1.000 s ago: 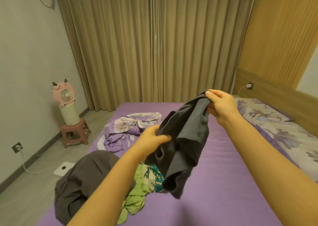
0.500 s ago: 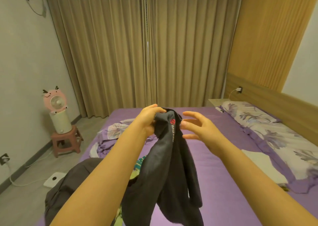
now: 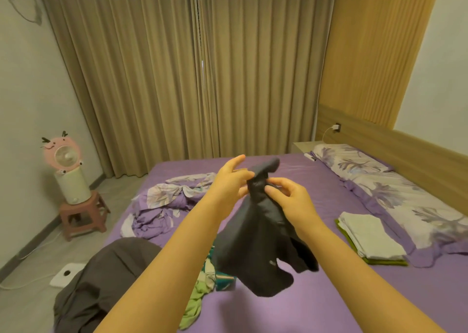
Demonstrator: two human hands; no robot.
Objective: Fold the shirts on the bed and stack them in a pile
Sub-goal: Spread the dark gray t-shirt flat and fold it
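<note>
A dark grey shirt [image 3: 258,246] hangs bunched in the air over the purple bed [image 3: 316,307]. My left hand [image 3: 231,180] pinches its top edge between thumb and fingers, index finger raised. My right hand [image 3: 286,193] pinches the same bunched top just to the right. Below lie a crumpled green shirt [image 3: 193,307] and a teal patterned one [image 3: 224,279], partly hidden by my left arm. A folded pile, white shirt [image 3: 369,234] over a green one, sits on the bed at the right.
A brown-grey garment [image 3: 101,279] hangs over the bed's near left edge. A crumpled floral purple blanket [image 3: 164,206] lies at the far left; floral pillows [image 3: 395,193] line the headboard. On the floor stand a pink fan on a stool [image 3: 68,180] and a white scale [image 3: 64,274].
My hands came together at the shirt's top. The right hand, spread open half a second ago, now pinches the cloth. The view turned right, showing the folded pile.
</note>
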